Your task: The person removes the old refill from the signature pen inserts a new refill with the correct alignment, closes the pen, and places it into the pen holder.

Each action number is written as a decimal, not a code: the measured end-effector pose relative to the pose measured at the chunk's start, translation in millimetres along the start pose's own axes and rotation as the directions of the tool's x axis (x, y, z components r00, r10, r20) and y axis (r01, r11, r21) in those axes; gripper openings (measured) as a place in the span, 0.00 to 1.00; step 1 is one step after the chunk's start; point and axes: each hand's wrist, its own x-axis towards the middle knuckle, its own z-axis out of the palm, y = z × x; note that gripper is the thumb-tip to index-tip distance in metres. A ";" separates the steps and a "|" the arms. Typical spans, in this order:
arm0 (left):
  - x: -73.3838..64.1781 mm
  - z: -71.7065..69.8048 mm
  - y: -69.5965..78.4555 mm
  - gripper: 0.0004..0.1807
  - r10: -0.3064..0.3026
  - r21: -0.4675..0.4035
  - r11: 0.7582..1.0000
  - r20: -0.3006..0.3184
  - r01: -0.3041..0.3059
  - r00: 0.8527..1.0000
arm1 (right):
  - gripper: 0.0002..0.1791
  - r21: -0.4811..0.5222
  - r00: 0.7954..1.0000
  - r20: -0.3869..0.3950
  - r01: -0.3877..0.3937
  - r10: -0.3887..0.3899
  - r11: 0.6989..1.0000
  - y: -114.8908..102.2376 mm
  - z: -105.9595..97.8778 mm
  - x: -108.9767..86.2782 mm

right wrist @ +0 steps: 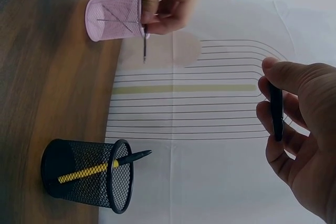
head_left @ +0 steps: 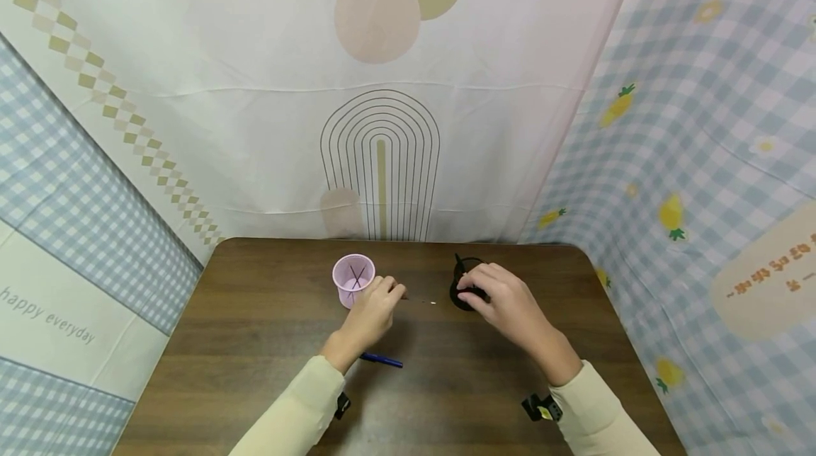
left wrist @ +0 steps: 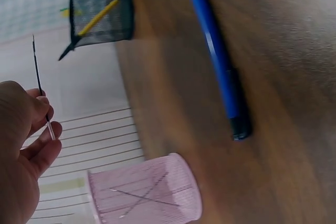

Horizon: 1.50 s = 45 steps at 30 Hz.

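Observation:
In my left hand (head_left: 372, 311) I pinch a thin dark stick (left wrist: 38, 72) with a pale end, like a pen refill. That hand is beside a pink mesh cup (right wrist: 113, 18), in which thin dark sticks (left wrist: 142, 198) stand crossed. With the thumb and fingertips of my right hand (right wrist: 304, 114) I hold a slim black pen-like piece (right wrist: 276, 111); its exact kind is unclear. In the head view this hand partly covers a black mesh cup (right wrist: 89, 156). A yellow-and-black pen (right wrist: 94, 172) leans inside that cup, its black end above the rim.
A blue pen (left wrist: 218, 59) with a dark end lies on the brown wooden table (head_left: 255, 371), near my left forearm. Patterned cloth (head_left: 268, 144) hangs behind the table's far edge and along both sides.

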 end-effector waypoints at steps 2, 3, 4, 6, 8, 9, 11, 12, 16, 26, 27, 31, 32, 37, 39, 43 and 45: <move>-2.4 5.0 -1.7 0.13 0.006 0.019 1.000 0.010 -0.006 1.000 | 0.13 0.000 1.000 -0.001 0.002 -0.002 1.000 0.4 0.6 0.0; -3.8 7.6 -2.4 0.13 0.006 0.027 1.000 0.018 -0.007 1.000 | 0.13 0.000 1.000 -0.001 0.002 -0.002 1.000 0.5 0.9 0.0; -5.2 10.3 -3.1 0.13 0.006 0.031 1.000 0.025 -0.006 1.000 | 0.13 0.003 1.000 -0.001 0.003 -0.003 1.000 0.6 1.1 0.1; -7.9 14.7 -4.0 0.13 0.003 0.033 0.999 0.048 -0.005 0.999 | 0.13 0.006 1.000 -0.001 0.002 -0.002 1.000 0.8 1.6 -0.1; -10.3 18.4 -4.5 0.14 -0.003 0.030 1.000 0.075 0.000 0.997 | 0.13 0.008 1.000 0.001 -0.001 0.001 1.000 0.9 1.7 -0.4; -11.4 20.5 -4.8 0.14 -0.005 0.029 1.000 0.087 0.003 0.996 | 0.13 0.008 1.000 0.002 -0.004 0.004 1.000 0.9 1.8 -0.6; -13.5 24.0 -5.3 0.14 -0.007 0.032 0.999 0.111 0.003 0.994 | 0.13 0.010 1.000 0.005 -0.011 0.011 1.000 0.8 1.6 -1.0; -14.6 26.2 -5.7 0.14 -0.008 0.036 0.999 0.120 0.004 0.993 | 0.13 0.010 1.000 0.009 -0.016 0.016 1.000 0.8 1.5 -1.2; -20.2 34.5 -6.8 0.14 -0.015 0.043 0.999 0.152 0.008 0.988 | 0.13 0.016 0.999 0.023 -0.036 0.035 0.999 0.2 1.2 -1.9; -31.0 49.2 -4.6 0.12 -0.040 0.061 0.998 0.211 0.027 0.977 | 0.13 0.037 0.999 0.027 -0.042 0.041 0.998 1.0 3.1 -3.4; -31.4 50.0 -4.5 0.12 -0.042 0.062 0.998 0.217 0.030 0.975 | 0.14 0.044 0.999 0.025 -0.042 0.041 0.998 1.1 3.3 -3.3; -32.9 51.0 -3.3 0.11 -0.064 0.056 0.997 0.255 0.051 0.965 | 0.16 0.081 0.999 0.020 -0.047 0.045 0.996 1.5 3.4 -2.4; -33.3 51.0 -2.9 0.11 -0.068 0.051 0.997 0.262 0.057 0.963 | 0.16 0.093 0.999 0.020 -0.049 0.047 0.994 1.5 3.2 -2.3; -34.6 50.5 -1.1 0.11 -0.085 0.041 0.996 0.284 0.076 0.955 | 0.14 0.157 0.998 0.029 -0.063 0.059 0.986 1.7 2.5 -1.7; -34.8 50.6 -0.8 0.11 -0.090 0.043 0.996 0.290 0.080 0.953 | 0.14 0.173 0.997 0.038 -0.072 0.066 0.982 1.6 2.2 -1.8; -35.1 51.3 -0.7 0.12 -0.094 0.045 0.995 0.299 0.084 0.950 | 0.15 0.181 0.996 0.050 -0.085 0.077 0.980 1.9 1.8 -1.5; -35.1 52.0 -0.8 0.12 -0.090 0.047 0.996 0.300 0.079 0.950 | 0.15 0.179 0.996 0.047 -0.079 0.071 0.981 2.4 1.8 -1.0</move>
